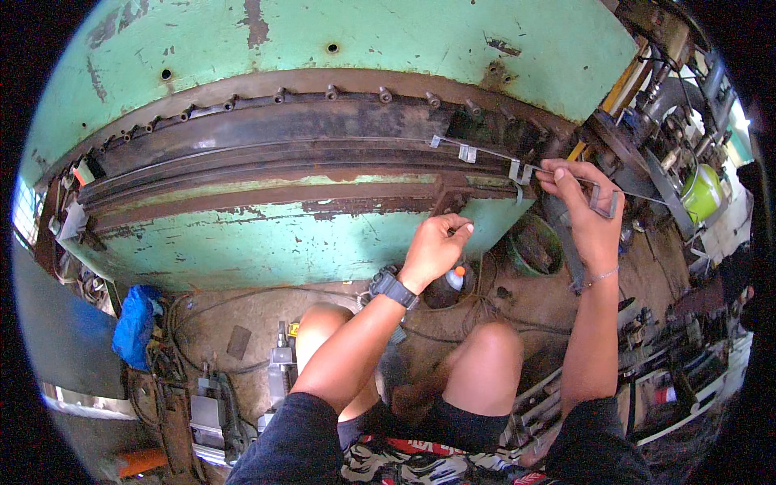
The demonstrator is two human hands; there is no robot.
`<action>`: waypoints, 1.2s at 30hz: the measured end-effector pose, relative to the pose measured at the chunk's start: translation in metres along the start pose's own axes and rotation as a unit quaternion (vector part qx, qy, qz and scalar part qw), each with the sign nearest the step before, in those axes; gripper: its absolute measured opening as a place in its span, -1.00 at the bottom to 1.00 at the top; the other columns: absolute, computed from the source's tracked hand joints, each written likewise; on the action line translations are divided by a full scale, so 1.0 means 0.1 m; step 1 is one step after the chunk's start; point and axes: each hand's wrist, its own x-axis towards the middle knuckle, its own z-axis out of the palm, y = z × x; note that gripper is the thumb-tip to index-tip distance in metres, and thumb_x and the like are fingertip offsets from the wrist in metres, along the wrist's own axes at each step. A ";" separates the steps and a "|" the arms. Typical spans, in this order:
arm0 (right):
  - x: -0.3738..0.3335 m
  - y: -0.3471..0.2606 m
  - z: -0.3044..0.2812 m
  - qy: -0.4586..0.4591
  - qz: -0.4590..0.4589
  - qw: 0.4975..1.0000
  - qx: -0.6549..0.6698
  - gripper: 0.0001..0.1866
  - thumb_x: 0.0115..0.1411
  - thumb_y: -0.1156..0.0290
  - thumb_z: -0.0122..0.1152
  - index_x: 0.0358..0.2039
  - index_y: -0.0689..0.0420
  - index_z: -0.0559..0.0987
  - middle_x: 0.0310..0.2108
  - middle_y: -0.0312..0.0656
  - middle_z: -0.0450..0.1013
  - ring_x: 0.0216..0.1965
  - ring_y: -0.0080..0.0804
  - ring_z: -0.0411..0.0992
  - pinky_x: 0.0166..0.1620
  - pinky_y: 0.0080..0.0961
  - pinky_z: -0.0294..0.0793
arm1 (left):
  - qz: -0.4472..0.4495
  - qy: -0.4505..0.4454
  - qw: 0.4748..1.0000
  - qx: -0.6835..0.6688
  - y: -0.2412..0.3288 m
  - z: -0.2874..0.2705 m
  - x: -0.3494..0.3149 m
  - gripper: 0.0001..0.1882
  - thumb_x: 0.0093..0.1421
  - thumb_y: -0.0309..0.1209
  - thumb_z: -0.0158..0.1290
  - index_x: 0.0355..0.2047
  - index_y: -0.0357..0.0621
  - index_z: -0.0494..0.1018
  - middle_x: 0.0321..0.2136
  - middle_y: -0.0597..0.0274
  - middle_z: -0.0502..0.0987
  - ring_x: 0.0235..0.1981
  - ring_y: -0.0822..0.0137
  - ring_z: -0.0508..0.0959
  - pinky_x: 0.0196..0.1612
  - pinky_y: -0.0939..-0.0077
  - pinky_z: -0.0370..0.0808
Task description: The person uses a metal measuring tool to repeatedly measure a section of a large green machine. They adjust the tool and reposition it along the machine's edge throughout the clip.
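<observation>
A large green machine with a long dark metal bed, which looks like a press brake, spans the view before me. At its right end my right hand is closed on a thin bent metal strip, its hooked end showing by the palm. A long thin rod or edge runs past that hand, with small bright metal pieces along the bed to its left. My left hand, a black watch on the wrist, is held in front of the green lower panel. Its fingers are curled together; anything in them is hidden.
Below the machine's right end stand a green bucket and a bottle with an orange cap. Cables cross the floor. A blue bag lies at left, near grey metal blocks. Metal bars are piled at right.
</observation>
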 end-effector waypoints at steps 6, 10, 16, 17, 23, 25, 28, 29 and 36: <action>0.04 0.09 -0.11 0.040 0.003 0.999 0.002 -0.81 0.34 0.50 0.17 -0.21 0.41 0.61 -0.18 -0.01 0.60 -0.15 -0.26 0.61 0.00 -0.37 0.63 | -0.003 -0.013 1.000 -0.004 -0.08 0.07 0.05 -0.73 0.31 -0.35 0.14 -0.15 -0.34 0.60 -0.43 0.26 0.63 -0.42 0.49 0.58 -0.34 0.52 0.50; 0.05 0.16 -0.21 0.077 0.025 0.996 0.036 -0.80 0.34 0.49 0.16 -0.22 0.42 0.60 -0.17 0.04 0.60 -0.15 -0.19 0.62 -0.01 -0.33 0.65 | -0.030 -0.020 0.999 -0.030 -0.21 0.12 0.09 -0.73 0.29 -0.35 0.13 -0.16 -0.33 0.60 -0.36 0.10 0.67 -0.36 0.39 0.62 -0.25 0.46 0.51; -0.01 0.26 -0.53 0.120 0.043 0.987 0.097 -0.80 0.33 0.48 0.15 -0.22 0.41 0.59 -0.16 0.10 0.59 -0.16 -0.13 0.63 -0.04 -0.31 0.66 | -0.029 -0.021 0.999 -0.024 -0.43 0.13 0.19 -0.72 0.34 -0.37 0.11 -0.07 -0.33 0.56 -0.29 0.19 0.64 -0.39 0.45 0.61 -0.33 0.52 0.55; -0.03 0.29 -0.58 0.122 0.048 0.985 0.111 -0.80 0.33 0.48 0.14 -0.22 0.40 0.59 -0.15 0.11 0.59 -0.16 -0.12 0.63 -0.04 -0.31 0.67 | -0.039 -0.019 0.999 -0.029 -0.45 0.10 0.21 -0.70 0.34 -0.37 0.10 -0.03 -0.34 0.54 -0.26 0.17 0.64 -0.37 0.43 0.61 -0.31 0.51 0.57; -0.29 0.49 -0.83 0.113 0.086 0.974 0.176 -0.80 0.31 0.41 0.17 -0.25 0.32 0.57 -0.16 0.13 0.58 -0.18 -0.09 0.63 -0.09 -0.29 0.68 | -0.149 0.007 0.963 -0.226 -0.43 0.02 0.29 -0.49 0.44 -0.17 -0.06 0.21 -0.33 0.31 -0.16 -0.04 0.60 -0.20 0.22 0.63 -0.11 0.32 0.60; -0.42 0.71 -0.88 0.121 0.118 0.959 0.229 -0.81 0.30 0.40 0.18 -0.24 0.30 0.56 -0.16 0.12 0.58 -0.18 -0.09 0.62 -0.11 -0.28 0.68 | -0.193 0.028 0.931 -0.310 -0.43 -0.04 0.32 -0.42 0.47 -0.09 -0.14 0.26 -0.35 0.24 -0.07 -0.09 0.57 -0.12 0.15 0.62 -0.02 0.27 0.57; -0.67 1.17 -0.98 0.159 0.194 0.906 0.340 -0.81 0.28 0.36 0.19 -0.25 0.24 0.55 -0.16 0.06 0.57 -0.15 -0.07 0.59 -0.05 -0.27 0.66 | -0.232 0.038 0.884 -0.404 -0.52 -0.10 0.37 -0.30 0.48 0.01 -0.27 0.32 -0.41 0.09 0.14 -0.22 0.41 0.10 0.01 0.50 0.18 0.14 0.44; -0.76 1.35 -0.99 0.165 0.221 0.878 0.391 -0.82 0.27 0.36 0.19 -0.26 0.23 0.55 -0.17 0.04 0.57 -0.13 -0.07 0.58 -0.04 -0.27 0.66 | -0.245 0.045 0.864 -0.438 -0.55 -0.12 0.39 -0.29 0.48 0.02 -0.28 0.33 -0.42 0.08 0.17 -0.23 0.39 0.13 -0.01 0.48 0.20 0.12 0.43; -1.43 2.58 -0.59 0.192 0.323 0.723 0.579 -0.82 0.23 0.38 0.21 -0.25 0.23 0.60 -0.17 -0.07 0.60 -0.08 -0.15 0.57 0.03 -0.31 0.64 | -0.128 0.035 0.865 -0.484 -0.32 -0.35 0.65 -0.46 0.41 0.02 -0.07 0.10 -0.22 0.36 0.15 -0.08 0.42 0.17 0.08 0.44 0.23 0.17 0.35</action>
